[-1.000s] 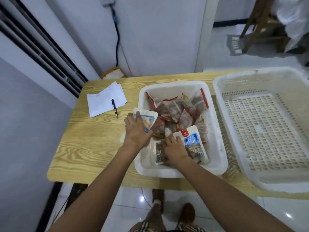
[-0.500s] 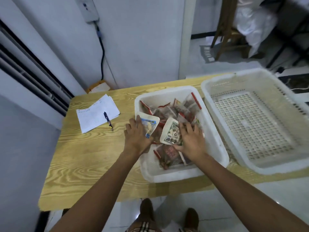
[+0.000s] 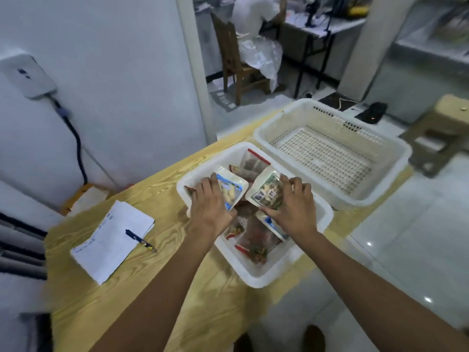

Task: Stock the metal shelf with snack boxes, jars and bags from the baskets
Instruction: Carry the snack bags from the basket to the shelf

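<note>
- A stack of white paper sheets (image 3: 111, 240) lies on the wood-grain counter (image 3: 157, 295), with a dark blue pen (image 3: 140, 240) lying across its right edge.
- A grey box (image 3: 28, 76) is fixed to the white wall, and a dark cable (image 3: 76, 146) hangs from it.
- A wooden chair (image 3: 233, 62) stands beyond the doorway, with white plastic sheeting (image 3: 258, 52) draped over it.
- A wooden stool (image 3: 441, 133) stands on the tiled floor (image 3: 418, 237) at the right.
</note>
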